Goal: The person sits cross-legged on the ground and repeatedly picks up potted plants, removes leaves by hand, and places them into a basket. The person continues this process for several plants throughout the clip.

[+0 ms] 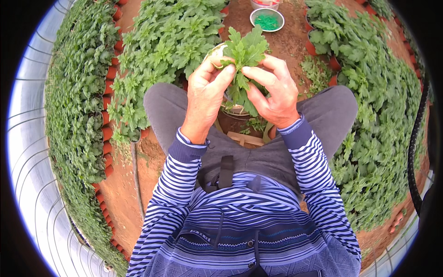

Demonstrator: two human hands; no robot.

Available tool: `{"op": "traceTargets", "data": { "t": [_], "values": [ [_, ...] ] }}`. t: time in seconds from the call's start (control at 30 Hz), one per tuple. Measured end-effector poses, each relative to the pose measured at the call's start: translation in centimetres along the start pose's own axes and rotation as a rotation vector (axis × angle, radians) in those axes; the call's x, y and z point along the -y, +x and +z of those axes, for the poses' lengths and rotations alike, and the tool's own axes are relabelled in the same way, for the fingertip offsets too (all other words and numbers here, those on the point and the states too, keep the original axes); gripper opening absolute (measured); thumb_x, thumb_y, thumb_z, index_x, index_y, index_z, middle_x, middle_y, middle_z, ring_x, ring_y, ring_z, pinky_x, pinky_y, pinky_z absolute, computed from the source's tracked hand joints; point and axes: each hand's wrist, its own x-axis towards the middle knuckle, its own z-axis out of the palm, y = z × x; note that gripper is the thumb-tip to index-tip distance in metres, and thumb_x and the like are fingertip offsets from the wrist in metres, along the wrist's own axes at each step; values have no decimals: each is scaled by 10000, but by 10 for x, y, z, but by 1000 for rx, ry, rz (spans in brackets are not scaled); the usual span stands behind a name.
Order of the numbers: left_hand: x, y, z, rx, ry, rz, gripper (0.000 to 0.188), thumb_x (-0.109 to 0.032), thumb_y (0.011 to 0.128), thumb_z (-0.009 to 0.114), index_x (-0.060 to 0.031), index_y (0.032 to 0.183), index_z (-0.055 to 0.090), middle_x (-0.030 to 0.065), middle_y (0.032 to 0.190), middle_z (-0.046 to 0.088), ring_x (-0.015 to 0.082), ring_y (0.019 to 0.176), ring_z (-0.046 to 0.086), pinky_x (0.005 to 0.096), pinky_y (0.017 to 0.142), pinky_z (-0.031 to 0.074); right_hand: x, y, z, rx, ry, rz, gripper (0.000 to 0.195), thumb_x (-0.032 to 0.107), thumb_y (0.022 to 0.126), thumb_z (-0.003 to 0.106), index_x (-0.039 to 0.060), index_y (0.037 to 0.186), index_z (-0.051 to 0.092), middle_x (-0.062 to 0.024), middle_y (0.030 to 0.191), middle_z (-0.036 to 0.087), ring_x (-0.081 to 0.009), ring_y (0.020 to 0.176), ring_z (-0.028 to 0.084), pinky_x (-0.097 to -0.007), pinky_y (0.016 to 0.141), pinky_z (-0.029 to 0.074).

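A green plant shoot [247, 48] with lobed, chrysanthemum-like leaves is held up between my hands, in front of my knees. My left hand [207, 91] pinches it from the left, thumb tip close to the stem's middle. From the other side, the thumb and fingers of my right hand [275, 88] grip it too, and the two thumb tips almost meet. More leaves hang below the thumbs. Under my hands stands a light-coloured bucket [237, 110], mostly hidden by the leaves and hands; what it holds cannot be made out.
A metal bowl [254, 14] of small green pieces [266, 22] sits ahead, before a white bucket [263, 4]. Rows of leafy potted plants [173, 45] in terracotta-coloured pots [107, 133] line both sides. A hose or pipe [136, 173] lies on the soil at left; plant trimmings [315, 74] lie at right.
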Motion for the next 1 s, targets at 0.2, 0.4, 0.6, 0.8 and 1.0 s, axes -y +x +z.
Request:
{"op": "traceTargets", "data": {
  "t": [0.2, 0.4, 0.6, 0.8, 1.0],
  "values": [
    [-1, 0, -1, 3, -1, 4, 143, -85, 960, 640, -34, 1093, 658, -9, 1033, 662, 57, 927, 597, 216, 826, 481, -1, -1, -1, 52, -49, -43, 379, 6, 674, 775, 97, 1038, 715, -138, 1084, 628, -329, 949, 642, -404, 786, 550],
    [0, 1, -2, -3, 5, 0, 132, -87, 958, 640, -32, 1077, 660, -21, 968, 653, 51, 840, 575, 210, 765, 471, -3, -2, -1, 34, -150, -50, 383, 50, 670, 791, 96, 1042, 714, -137, 1111, 634, -335, 987, 638, -414, 827, 546],
    [4, 1, -4, 15, 5, 9, 146, -91, 973, 631, -34, 1106, 646, 2, 1004, 663, 55, 828, 586, 214, 739, 482, -7, -4, -1, 17, -88, 4, 384, 62, 690, 776, 91, 1067, 706, -141, 1158, 623, -335, 1037, 623, -414, 867, 529],
    [5, -1, -4, 9, 12, -7, 147, -92, 972, 633, -36, 1107, 647, 7, 1011, 668, 56, 833, 592, 215, 743, 483, -3, -1, -4, 73, -27, 58, 380, 76, 703, 775, 86, 1076, 701, -161, 1188, 610, -347, 1087, 600, -425, 909, 509],
    [5, -2, -2, 4, 9, 6, 149, -85, 972, 630, -30, 1110, 650, 7, 1021, 668, 59, 858, 594, 215, 751, 479, -6, -5, -3, 39, -18, 51, 375, 86, 707, 778, 82, 1074, 699, -170, 1194, 607, -353, 1094, 594, -429, 907, 508]
  ]
}}
